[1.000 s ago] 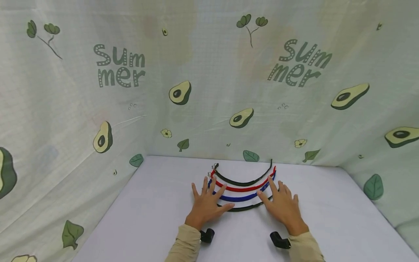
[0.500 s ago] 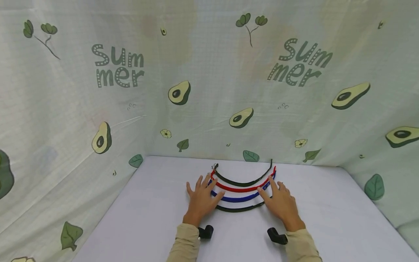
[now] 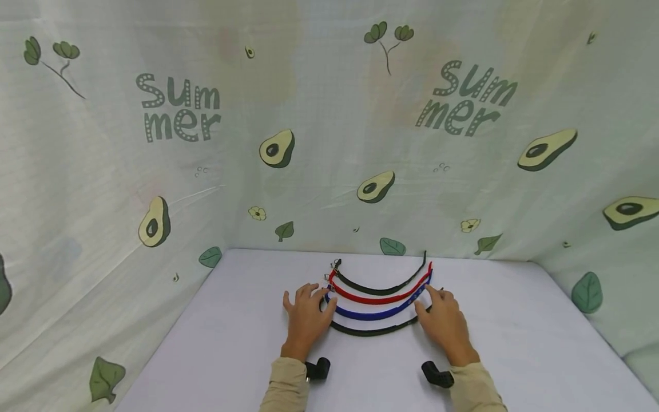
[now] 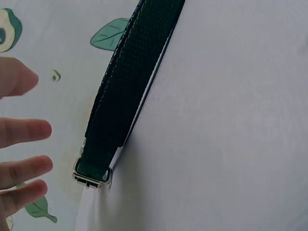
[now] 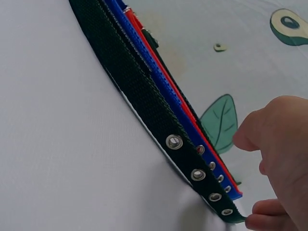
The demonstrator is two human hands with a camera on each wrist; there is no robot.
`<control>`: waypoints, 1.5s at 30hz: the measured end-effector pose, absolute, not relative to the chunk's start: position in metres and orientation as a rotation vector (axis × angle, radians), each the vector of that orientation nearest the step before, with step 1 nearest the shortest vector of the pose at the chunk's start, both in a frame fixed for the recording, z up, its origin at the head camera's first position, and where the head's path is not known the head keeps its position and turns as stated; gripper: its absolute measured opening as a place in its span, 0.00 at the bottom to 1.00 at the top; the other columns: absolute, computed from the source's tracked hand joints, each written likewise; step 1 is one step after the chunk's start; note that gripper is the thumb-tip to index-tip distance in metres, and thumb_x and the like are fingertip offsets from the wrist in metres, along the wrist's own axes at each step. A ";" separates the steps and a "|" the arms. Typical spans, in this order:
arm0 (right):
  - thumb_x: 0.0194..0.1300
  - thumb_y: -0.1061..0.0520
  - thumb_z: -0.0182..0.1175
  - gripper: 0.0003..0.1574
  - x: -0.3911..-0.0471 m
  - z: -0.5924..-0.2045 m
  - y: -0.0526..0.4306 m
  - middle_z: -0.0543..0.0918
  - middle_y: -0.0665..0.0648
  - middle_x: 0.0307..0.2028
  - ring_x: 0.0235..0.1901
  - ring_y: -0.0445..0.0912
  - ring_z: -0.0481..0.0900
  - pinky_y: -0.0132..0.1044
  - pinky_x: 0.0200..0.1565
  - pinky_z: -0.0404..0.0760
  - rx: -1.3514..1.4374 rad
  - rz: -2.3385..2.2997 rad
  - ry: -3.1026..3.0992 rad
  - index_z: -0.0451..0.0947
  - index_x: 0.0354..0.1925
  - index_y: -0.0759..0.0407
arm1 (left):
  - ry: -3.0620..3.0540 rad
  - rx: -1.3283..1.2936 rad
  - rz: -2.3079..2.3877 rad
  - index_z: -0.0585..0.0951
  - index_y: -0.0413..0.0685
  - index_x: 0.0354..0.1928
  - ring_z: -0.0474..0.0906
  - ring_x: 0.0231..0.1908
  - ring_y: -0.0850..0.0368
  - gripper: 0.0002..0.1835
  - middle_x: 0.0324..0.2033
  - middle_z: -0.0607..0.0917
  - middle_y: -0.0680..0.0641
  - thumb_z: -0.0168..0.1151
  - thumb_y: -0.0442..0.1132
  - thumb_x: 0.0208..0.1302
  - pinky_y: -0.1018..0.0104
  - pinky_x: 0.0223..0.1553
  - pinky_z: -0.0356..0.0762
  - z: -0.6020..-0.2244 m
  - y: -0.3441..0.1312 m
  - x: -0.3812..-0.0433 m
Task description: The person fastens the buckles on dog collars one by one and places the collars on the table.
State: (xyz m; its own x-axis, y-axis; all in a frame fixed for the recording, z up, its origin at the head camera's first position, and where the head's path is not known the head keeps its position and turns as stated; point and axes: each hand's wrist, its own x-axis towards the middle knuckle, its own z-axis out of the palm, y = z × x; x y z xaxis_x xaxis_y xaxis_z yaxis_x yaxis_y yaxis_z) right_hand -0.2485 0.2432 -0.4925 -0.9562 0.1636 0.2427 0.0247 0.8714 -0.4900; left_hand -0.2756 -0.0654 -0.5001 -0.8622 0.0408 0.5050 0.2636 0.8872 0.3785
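- Landmark: near green strap (image 5: 132, 91), on the worktop (image 3: 231, 343), on edge in a shallow U; belly toward the person, both ends pointing away. Long axis runs left-right, across the gap between the hands.
- Left hand (image 3: 304, 317): fingers spread, slightly bent, holding nothing visible. Sits at the near green strap's left end; thumb overlaps it in the head view. Buckle (image 4: 88, 182) ends that side, apart from the fingers in the left wrist view.
- Right hand (image 3: 447, 323): thumb and fingers loosely bent, gap between them, no grip visible. Sits at the near green strap's right end, the one with eyelets (image 5: 198, 174). Lower fingertips meet the tip in the right wrist view; real contact, can't tell.
- Nearer hand: no clear winner, one per end. Key relation, my read: strap spans hand to hand.
- Beyond the near green strap, nested the same way: blue strap (image 3: 372, 316), red strap (image 3: 378, 300), far green strap (image 3: 379, 292).
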 end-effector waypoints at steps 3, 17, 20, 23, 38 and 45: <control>0.68 0.48 0.58 0.36 -0.248 -0.492 0.244 0.69 0.79 0.58 0.57 0.73 0.69 0.68 0.52 0.70 -0.168 0.725 -2.749 0.69 0.66 0.69 | -2.570 -0.186 -0.608 0.88 0.50 0.49 0.72 0.59 0.41 0.20 0.54 0.83 0.42 0.65 0.54 0.64 0.23 0.61 0.49 -0.499 -0.068 -0.276; 0.66 0.47 0.61 0.34 -0.251 -0.503 0.250 0.75 0.78 0.49 0.47 0.72 0.75 0.66 0.45 0.72 -0.291 0.747 -2.645 0.74 0.59 0.72 | -2.684 -0.029 -0.630 0.82 0.42 0.56 0.72 0.60 0.38 0.26 0.54 0.81 0.37 0.69 0.51 0.62 0.26 0.60 0.55 -0.501 -0.076 -0.275; 0.66 0.45 0.62 0.38 -0.250 -0.506 0.251 0.74 0.79 0.49 0.48 0.73 0.74 0.67 0.46 0.71 -0.304 0.737 -2.660 0.73 0.59 0.75 | -2.698 0.009 -0.647 0.79 0.40 0.57 0.72 0.60 0.38 0.29 0.54 0.81 0.36 0.69 0.53 0.62 0.28 0.60 0.56 -0.502 -0.075 -0.276; 0.65 0.43 0.63 0.42 -0.251 -0.508 0.251 0.72 0.81 0.50 0.50 0.74 0.72 0.67 0.47 0.70 -0.318 0.719 -2.666 0.71 0.60 0.78 | -2.692 0.044 -0.667 0.78 0.38 0.55 0.73 0.58 0.37 0.30 0.52 0.81 0.35 0.70 0.54 0.60 0.29 0.59 0.57 -0.502 -0.074 -0.277; 0.65 0.44 0.62 0.45 -0.246 -0.512 0.241 0.68 0.79 0.51 0.52 0.73 0.67 0.68 0.51 0.64 -0.406 0.776 -2.624 0.67 0.63 0.79 | -2.711 0.024 -0.538 0.76 0.42 0.28 0.73 0.52 0.36 0.24 0.46 0.79 0.33 0.66 0.58 0.61 0.36 0.53 0.66 -0.505 -0.070 -0.273; 0.61 0.47 0.62 0.40 -0.248 -0.519 0.244 0.69 0.79 0.51 0.51 0.72 0.68 0.67 0.49 0.65 -0.408 0.772 -2.614 0.72 0.56 0.82 | -2.712 0.048 -0.512 0.80 0.40 0.23 0.73 0.54 0.37 0.23 0.49 0.80 0.34 0.65 0.54 0.62 0.37 0.54 0.67 -0.508 -0.068 -0.266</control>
State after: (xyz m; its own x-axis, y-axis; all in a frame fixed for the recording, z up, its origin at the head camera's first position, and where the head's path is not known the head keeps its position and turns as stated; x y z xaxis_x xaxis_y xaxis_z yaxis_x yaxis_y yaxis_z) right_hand -0.2480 0.2438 -0.5190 -0.8842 0.3759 0.2773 0.1650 0.8068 -0.5674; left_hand -0.2658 -0.0675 -0.5085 -0.9276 -0.1018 0.3593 0.0360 0.9332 0.3575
